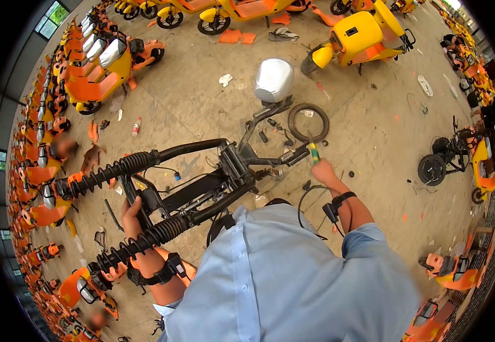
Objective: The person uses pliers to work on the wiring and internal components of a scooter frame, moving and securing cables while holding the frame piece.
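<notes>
matt black metal frame (202, 196), coiled steel springs (145, 239), glossy plastic screwdriver handle (313, 153), rough concrete floor (367, 131)
</notes>
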